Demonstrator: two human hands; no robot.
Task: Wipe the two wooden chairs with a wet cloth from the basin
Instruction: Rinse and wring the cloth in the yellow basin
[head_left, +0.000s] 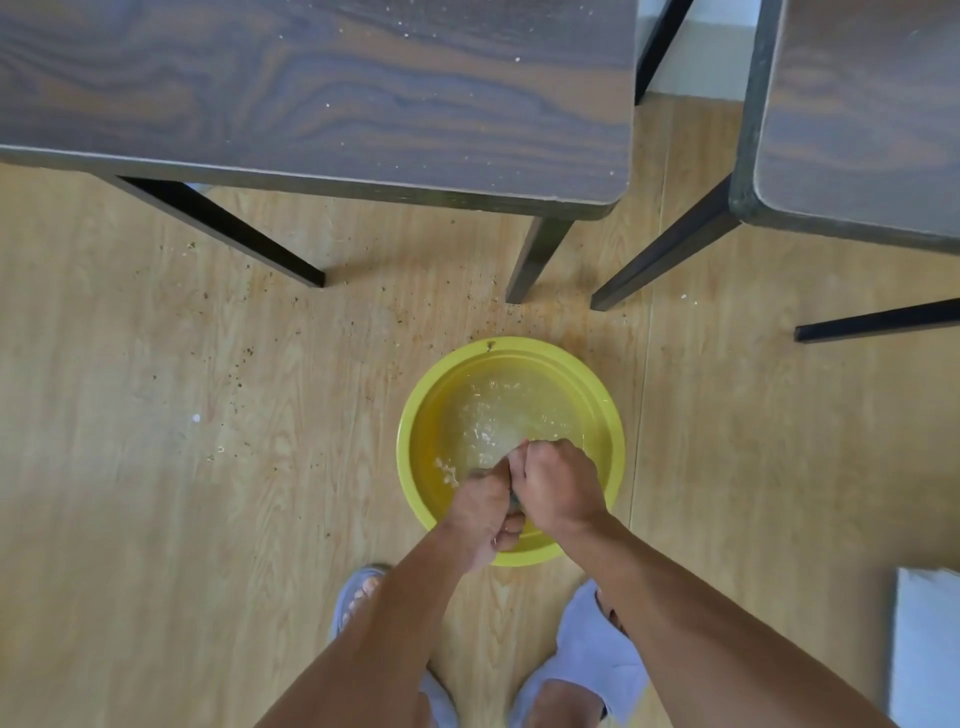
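Here both hands (519, 493) wring cloth (514, 500) over basin (415, 415).

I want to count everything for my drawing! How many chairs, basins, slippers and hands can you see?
Wooden chairs: 2 (left chair, right chair)
Yellow basin: 1
Slippers: 2 (left slipper, right slipper)
Hands: 2 (left hand, right hand)
Total: 7
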